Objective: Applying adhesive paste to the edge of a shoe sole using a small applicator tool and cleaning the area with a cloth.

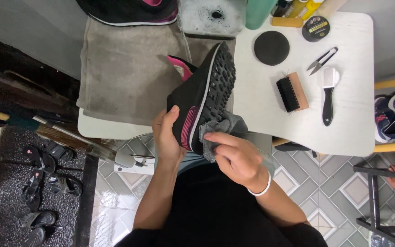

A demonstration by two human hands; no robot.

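I see my left hand (168,137) gripping the heel of a black and pink sneaker (202,98), sole turned right. My right hand (236,158) presses a grey cloth (216,130) against its sole edge. On the white desk (261,123) lie 1 brush (292,92) and small scissors (322,60).

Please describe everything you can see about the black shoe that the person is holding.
The black shoe is a sneaker with pink stripes on its side, a pink lining and a thin white line above a black, studded sole. It is held tilted on its side, sole facing right, above the table edge. The left hand grips its heel end. The right hand presses a grey cloth against the sole.
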